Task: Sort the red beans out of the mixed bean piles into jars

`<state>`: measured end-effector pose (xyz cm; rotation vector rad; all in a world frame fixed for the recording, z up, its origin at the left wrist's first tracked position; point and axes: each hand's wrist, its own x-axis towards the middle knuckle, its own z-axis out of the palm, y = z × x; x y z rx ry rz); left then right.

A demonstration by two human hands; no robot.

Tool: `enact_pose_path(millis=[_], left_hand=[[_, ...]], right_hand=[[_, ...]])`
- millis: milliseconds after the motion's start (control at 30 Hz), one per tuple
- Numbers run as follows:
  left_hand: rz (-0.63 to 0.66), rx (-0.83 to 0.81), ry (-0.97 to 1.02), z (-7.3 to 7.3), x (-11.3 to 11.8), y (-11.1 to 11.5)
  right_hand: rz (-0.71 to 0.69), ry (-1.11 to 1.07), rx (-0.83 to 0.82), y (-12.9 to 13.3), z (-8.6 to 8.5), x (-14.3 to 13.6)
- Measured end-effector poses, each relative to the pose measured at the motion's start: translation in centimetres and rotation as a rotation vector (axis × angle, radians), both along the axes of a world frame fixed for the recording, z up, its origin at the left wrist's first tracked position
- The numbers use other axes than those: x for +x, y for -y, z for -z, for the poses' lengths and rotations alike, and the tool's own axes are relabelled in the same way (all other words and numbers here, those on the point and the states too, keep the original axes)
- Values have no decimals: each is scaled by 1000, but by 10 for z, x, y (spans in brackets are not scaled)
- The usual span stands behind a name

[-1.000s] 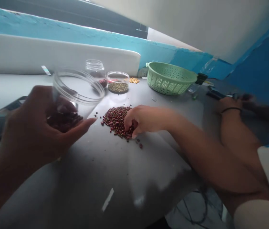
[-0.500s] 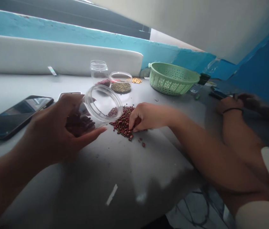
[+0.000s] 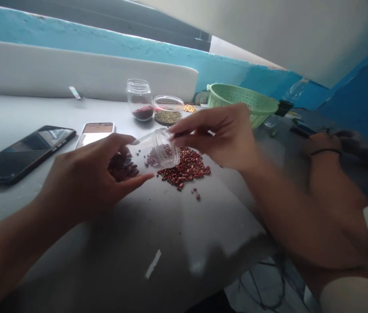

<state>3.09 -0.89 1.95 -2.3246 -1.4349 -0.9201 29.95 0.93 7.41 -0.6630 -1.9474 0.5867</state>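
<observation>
My left hand [image 3: 86,174] is wrapped round a clear plastic jar [image 3: 146,150], which is tipped on its side with its open mouth facing right. Dark red beans [image 3: 122,167] lie in the bottom of the jar, near my fingers. At the jar's rim, my right hand [image 3: 219,134] is closed in a pinch, with something small and dark red, apparently a bean, between thumb and forefinger. Below and behind the rim spreads a loose pile of mixed red and green beans [image 3: 187,169] on the grey table [image 3: 132,248], with a few red beans lying apart in front.
Behind stand a jar of small red beans [image 3: 143,112] and a low tub of green beans [image 3: 168,116], near some yellow kernels [image 3: 189,108]. A green basket [image 3: 245,93] is at the back right. Two phones [image 3: 17,152] lie left. Another person's hands [image 3: 326,141] are far right.
My right hand has risen from the bean pile to the jar's mouth, its fingers pinched. My left hand has tilted the jar further onto its side.
</observation>
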Motion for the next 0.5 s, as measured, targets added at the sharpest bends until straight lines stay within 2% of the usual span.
enact_pose_path(millis=[67, 100, 200, 267, 333, 400, 500], left_hand=[[-11, -4, 9, 0, 1, 1], [-24, -24, 24, -1, 1, 1], [-81, -95, 85, -7, 0, 2], [-119, -91, 123, -11, 0, 1], [-134, -77, 168, -13, -1, 0], [-130, -93, 201, -15, -1, 0], [-138, -110, 183, -15, -1, 0]], right_hand=[[-92, 106, -2, 4, 2, -5], [-92, 125, 1, 5, 2, -5], [72, 89, -8, 1, -3, 3], [109, 243, -119, -4, -8, 12], [29, 559, -284, -8, -10, 18], [-77, 817, -374, -11, -8, 19], [-179, 937, -344, -12, 2, 12]])
